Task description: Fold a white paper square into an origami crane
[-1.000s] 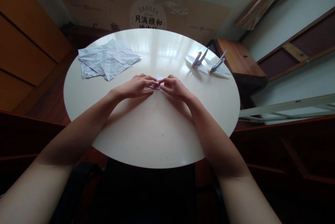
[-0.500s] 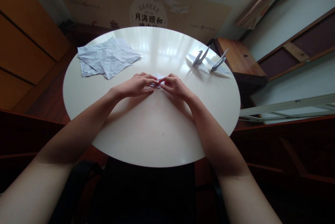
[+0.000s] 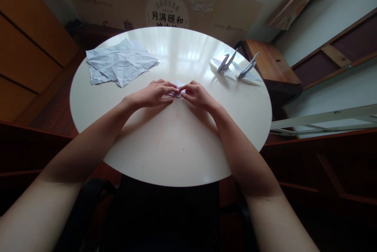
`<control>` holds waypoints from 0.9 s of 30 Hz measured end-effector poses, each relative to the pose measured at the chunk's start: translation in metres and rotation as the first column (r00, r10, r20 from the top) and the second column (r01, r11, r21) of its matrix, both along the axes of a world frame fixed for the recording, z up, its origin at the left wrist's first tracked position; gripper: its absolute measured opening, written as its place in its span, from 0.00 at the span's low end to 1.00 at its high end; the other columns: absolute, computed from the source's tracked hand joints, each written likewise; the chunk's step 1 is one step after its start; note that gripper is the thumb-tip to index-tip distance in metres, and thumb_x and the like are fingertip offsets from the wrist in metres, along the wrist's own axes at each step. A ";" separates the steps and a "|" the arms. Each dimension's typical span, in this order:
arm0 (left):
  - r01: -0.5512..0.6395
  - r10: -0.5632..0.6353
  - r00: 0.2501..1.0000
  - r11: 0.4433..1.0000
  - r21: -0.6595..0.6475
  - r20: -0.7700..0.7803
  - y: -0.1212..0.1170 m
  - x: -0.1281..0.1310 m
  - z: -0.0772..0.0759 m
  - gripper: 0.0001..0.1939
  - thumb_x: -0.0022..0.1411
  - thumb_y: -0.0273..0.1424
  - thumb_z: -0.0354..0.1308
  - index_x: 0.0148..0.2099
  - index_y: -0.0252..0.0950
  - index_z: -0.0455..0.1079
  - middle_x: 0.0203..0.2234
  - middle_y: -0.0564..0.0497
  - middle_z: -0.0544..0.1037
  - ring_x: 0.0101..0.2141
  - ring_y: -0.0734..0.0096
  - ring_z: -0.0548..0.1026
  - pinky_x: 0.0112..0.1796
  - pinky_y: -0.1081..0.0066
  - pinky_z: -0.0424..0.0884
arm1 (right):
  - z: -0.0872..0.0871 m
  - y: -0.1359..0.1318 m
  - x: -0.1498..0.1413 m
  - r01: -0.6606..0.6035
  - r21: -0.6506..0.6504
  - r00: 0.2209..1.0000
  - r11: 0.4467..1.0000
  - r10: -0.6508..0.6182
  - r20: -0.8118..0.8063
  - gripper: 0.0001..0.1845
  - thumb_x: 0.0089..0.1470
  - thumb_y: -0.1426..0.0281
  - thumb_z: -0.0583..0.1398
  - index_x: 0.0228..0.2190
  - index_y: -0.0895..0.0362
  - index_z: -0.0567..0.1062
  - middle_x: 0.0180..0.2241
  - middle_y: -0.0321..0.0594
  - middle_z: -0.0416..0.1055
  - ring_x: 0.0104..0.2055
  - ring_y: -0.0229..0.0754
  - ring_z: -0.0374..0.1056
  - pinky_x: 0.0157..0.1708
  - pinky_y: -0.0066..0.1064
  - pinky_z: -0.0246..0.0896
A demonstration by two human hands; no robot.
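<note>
While left hand point(image 3: 157, 94) and right hand point(image 3: 196, 95) touch the paper point(image 3: 176, 95) midway between the tabletop's point(image 3: 176, 149) side edges, whether either pinches cannot be told. Neither has visibly shifted, suggesting work continues on one fold.

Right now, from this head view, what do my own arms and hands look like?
Your left arm and right arm are bare as far as the picture shows, with no sleeves, watch or bracelet visible. Your left hand and right hand are ungloved; no rings can be made out, though some fingers are partly hidden.
</note>
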State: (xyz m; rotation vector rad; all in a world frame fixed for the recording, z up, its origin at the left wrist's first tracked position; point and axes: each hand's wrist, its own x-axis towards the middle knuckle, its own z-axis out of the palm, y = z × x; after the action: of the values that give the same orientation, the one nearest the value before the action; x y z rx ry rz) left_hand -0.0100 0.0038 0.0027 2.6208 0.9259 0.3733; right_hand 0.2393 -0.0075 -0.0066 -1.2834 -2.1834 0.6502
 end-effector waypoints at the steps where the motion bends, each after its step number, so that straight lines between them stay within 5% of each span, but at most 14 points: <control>1: -0.002 0.002 1.000 1.000 -0.003 0.000 0.000 0.000 0.000 0.24 0.72 0.42 0.55 0.65 0.45 0.73 0.63 0.46 0.74 0.62 0.50 0.68 0.63 0.52 0.59 | -0.001 0.000 0.000 0.000 0.000 1.000 1.000 0.000 -0.002 0.14 0.59 0.70 0.63 0.45 0.54 0.85 0.36 0.40 0.67 0.37 0.41 0.67 0.46 0.36 0.66; 27: -0.014 0.013 1.000 0.999 -0.033 -0.025 -0.004 0.002 0.008 0.24 0.71 0.40 0.56 0.66 0.45 0.72 0.64 0.46 0.73 0.62 0.49 0.66 0.64 0.51 0.56 | 0.002 -0.001 -0.001 -0.004 -0.021 1.000 1.000 0.004 -0.008 0.13 0.59 0.71 0.63 0.44 0.56 0.84 0.36 0.40 0.66 0.39 0.43 0.67 0.48 0.37 0.65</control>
State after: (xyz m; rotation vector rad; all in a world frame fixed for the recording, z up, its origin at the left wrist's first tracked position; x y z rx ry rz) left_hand -0.0081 -0.0005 0.0109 2.5959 0.9506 0.3270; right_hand 0.2382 -0.0086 -0.0043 -1.2860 -2.1787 0.6804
